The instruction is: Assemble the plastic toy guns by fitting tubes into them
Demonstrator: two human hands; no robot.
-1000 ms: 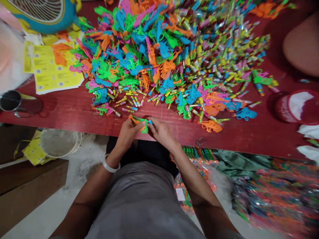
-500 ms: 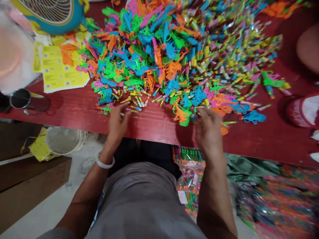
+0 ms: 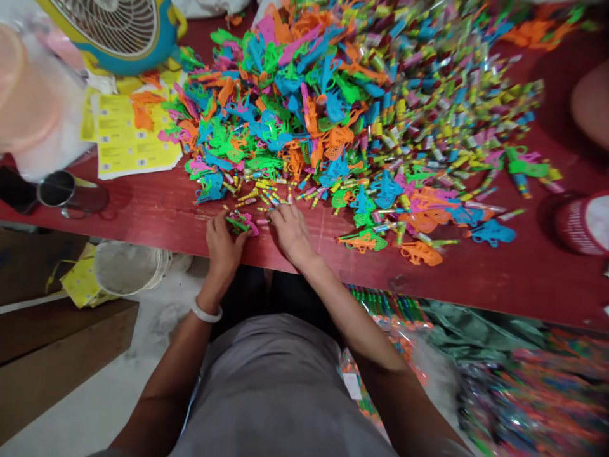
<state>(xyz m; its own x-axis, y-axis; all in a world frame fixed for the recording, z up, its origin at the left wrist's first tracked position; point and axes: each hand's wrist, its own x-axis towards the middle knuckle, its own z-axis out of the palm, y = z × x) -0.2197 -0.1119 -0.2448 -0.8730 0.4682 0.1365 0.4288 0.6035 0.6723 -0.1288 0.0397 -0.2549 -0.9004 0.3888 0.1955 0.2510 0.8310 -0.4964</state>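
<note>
The left grip [image 3: 222, 246], its thumb and fingers drawn close, pinches a pink and green plastic piece [image 3: 243, 223] just above or on the near part of the red tabletop [image 3: 323, 244]; the exact contact is too small to tell. The right grip [image 3: 291, 233] is palm down beside it, fingers bent, the fingertips at the end of a small pink tube [image 3: 262, 221] lying between the two hands; whether they pinch the tube or only touch it, I cannot tell. A white band [image 3: 206, 311] circles the left wrist. Just beyond the hands lie loose yellow-striped tubes [image 3: 259, 194], and behind them rises a heap of green, blue, orange and pink plastic pieces [image 3: 271, 117], which runs rightward into a broad pile of small striped tubes [image 3: 442, 120]. Right of the right hand, near the front edge, an orange and green piece [image 3: 364, 240] and an orange piece [image 3: 421, 253] lie flat, with a blue piece [image 3: 492, 233] farther right. To the left are yellow printed sheets [image 3: 136, 149], a metal mug [image 3: 90, 197] and a blue and yellow fan [image 3: 147, 57]. Below the tabletop, a pale bucket [image 3: 163, 266] stands on the left; bagged colourful pieces [image 3: 552, 393] lie on the right, blurred.
</note>
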